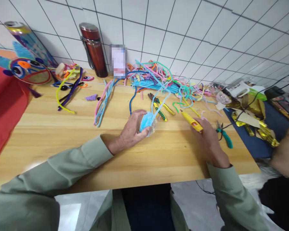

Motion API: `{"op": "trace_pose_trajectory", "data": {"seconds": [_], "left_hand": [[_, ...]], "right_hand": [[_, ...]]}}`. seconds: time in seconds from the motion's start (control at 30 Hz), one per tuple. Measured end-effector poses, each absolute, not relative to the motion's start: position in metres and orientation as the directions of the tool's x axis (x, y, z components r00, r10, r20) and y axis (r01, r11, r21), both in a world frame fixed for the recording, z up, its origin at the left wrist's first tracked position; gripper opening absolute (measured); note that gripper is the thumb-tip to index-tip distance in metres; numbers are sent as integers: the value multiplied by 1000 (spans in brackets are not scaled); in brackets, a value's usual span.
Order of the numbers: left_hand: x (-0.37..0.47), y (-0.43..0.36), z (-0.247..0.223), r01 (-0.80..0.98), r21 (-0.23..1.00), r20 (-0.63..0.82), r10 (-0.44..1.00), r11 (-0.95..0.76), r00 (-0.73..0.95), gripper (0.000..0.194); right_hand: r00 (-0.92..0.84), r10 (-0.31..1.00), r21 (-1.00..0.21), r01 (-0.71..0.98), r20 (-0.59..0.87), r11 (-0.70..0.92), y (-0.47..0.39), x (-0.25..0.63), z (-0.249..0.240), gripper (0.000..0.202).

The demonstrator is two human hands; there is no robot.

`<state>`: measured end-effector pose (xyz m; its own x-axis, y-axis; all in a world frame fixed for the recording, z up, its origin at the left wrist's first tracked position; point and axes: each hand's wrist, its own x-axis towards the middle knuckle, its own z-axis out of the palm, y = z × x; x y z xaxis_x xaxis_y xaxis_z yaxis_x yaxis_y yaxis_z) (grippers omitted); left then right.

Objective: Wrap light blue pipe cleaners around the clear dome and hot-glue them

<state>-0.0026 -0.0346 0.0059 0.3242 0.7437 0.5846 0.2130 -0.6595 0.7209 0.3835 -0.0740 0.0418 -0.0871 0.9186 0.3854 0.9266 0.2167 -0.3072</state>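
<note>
My left hand (132, 130) is closed around a clear round piece wrapped with light blue pipe cleaner (146, 122). Two loose ends of the pipe cleaner stick up from it toward the back. In my right hand (208, 136) is a yellow hot glue gun (192, 121), its nozzle pointing up and left, apart from the blue piece. Just behind my left hand lie yellow-handled pliers (167, 109), crossed with another pair. Teal-handled pliers (227, 138) rest to the right of my right hand.
A heap of coloured pipe cleaners (154, 84) lies along the tiled wall. A red thermos (93, 51) and a phone (118, 61) stand behind. At left are a decorated face craft (26, 71) and a can (26, 38). Another person's arm (286, 154) is at right, near gold wrapping (265, 130).
</note>
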Motion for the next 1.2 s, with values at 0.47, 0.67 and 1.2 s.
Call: {"op": "trace_pose_trajectory", "data": {"seconds": [0.47, 0.67, 1.2], "left_hand": [[2, -30, 5, 76, 834, 508, 816, -546, 275, 51], [3, -30, 5, 85, 820, 528, 805, -566, 272, 49], [4, -30, 7, 72, 820, 527, 798, -568, 292, 49]], "right_hand": [[-255, 964, -947, 322, -70, 16, -65, 291, 84, 49], [-275, 959, -960, 281, -71, 9, -64, 293, 70, 49], [-289, 954, -959, 283, -75, 10, -66, 287, 65, 52]]}}
